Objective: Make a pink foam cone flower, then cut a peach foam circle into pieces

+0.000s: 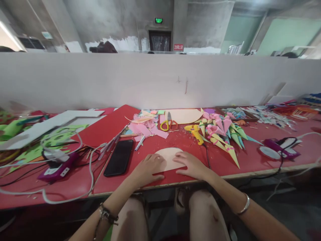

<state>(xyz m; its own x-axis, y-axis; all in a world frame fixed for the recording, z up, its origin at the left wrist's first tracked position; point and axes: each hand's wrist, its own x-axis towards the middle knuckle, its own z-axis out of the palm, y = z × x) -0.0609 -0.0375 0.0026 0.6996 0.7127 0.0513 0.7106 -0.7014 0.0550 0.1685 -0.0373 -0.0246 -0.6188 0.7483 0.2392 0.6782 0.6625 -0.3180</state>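
A cream half-round sheet of paper lies on the red tabletop near its front edge, curved side away from me. My left hand rests over its left end, fingers laid on the paper and thumb spread towards me. On the right end lies my right hand, its fingers stretched out and apart, thumb nearer the table edge. Both hands look open, with nothing gripped. Just beyond the right hand sits a yellow glue gun. Scissors with yellow and red handles lie farther back.
A black phone is left of my hands. Pink paper scraps lie behind it. Several coloured paper cones are piled at right. Power strips and white cables lie at left. A white partition stands behind.
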